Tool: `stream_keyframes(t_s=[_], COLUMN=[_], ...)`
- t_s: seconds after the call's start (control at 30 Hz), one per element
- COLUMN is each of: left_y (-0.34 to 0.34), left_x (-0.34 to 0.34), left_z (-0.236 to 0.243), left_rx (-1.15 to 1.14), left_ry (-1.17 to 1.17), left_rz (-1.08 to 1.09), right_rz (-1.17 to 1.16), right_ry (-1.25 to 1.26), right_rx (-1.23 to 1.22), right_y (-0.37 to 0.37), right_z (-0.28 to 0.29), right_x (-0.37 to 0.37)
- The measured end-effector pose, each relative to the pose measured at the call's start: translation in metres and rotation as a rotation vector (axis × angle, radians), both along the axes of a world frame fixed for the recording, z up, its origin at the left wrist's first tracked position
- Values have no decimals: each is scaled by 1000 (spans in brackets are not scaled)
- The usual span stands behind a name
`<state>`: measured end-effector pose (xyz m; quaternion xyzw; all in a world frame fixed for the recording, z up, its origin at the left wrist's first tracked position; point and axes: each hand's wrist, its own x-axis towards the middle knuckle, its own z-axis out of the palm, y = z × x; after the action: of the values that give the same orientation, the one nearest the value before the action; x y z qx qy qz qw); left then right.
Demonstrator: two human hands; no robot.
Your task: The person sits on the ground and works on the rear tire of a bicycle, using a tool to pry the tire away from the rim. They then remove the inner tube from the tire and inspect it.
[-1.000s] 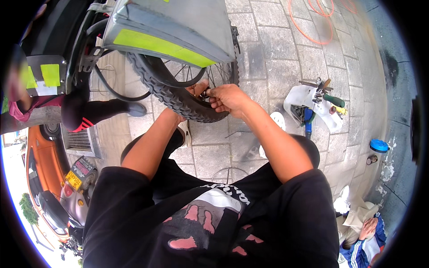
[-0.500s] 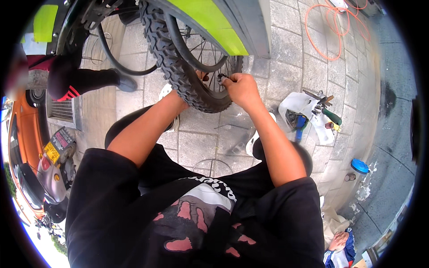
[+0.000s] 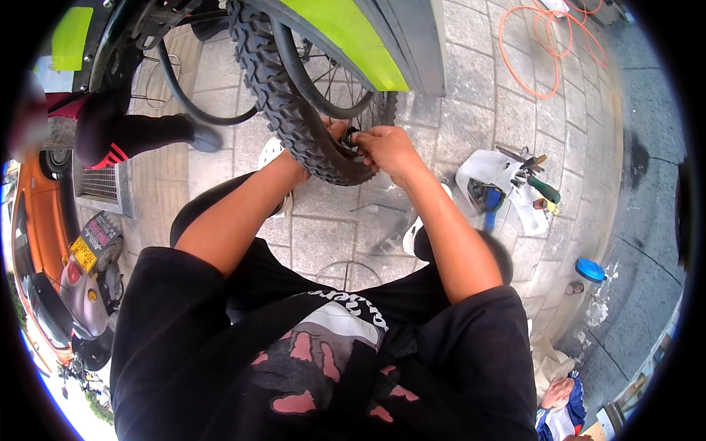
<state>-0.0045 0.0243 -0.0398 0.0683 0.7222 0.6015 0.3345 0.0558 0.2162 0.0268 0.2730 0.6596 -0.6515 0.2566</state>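
A knobby black tyre on a spoked wheel stands in front of me, below a grey box with a yellow-green band. My left hand reaches behind the tyre, largely hidden by it, with its curled fingertips showing between the spokes; what they hold cannot be made out. Pinched fingers of my right hand grip a small dark part at the rim, close to the left fingertips. A thick black hose or cable curves past the wheel on the left.
At right lie tools on a white bag, a blue lid and a coiled orange hose. A person's dark-clad leg is at left, near a scooter and orange car. Another person's hands show bottom right.
Since a second ago, the view has shifted, putting wheel and box higher. In the last half second, my right hand has moved slightly left and down at the rim, its fingers still pinched.
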Motion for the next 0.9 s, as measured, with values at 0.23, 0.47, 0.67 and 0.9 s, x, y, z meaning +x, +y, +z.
stream_keyframes(t_s=[0.23, 0.47, 0.67, 0.9], left_y=[12, 7, 23, 20], left_x=[-2, -5, 9, 10], left_z=[55, 39, 41, 32], left_rx=[179, 80, 254, 279], left_ry=[-514, -457, -708, -666], left_rz=[87, -38, 93, 135], right_rz=[102, 67, 193, 166], right_ry=[47, 18, 243, 265], right_rx=[94, -4, 473, 491], right_y=[3, 7, 3, -9], right_z=[3, 2, -3, -17], right_x=[-2, -2, 8, 9])
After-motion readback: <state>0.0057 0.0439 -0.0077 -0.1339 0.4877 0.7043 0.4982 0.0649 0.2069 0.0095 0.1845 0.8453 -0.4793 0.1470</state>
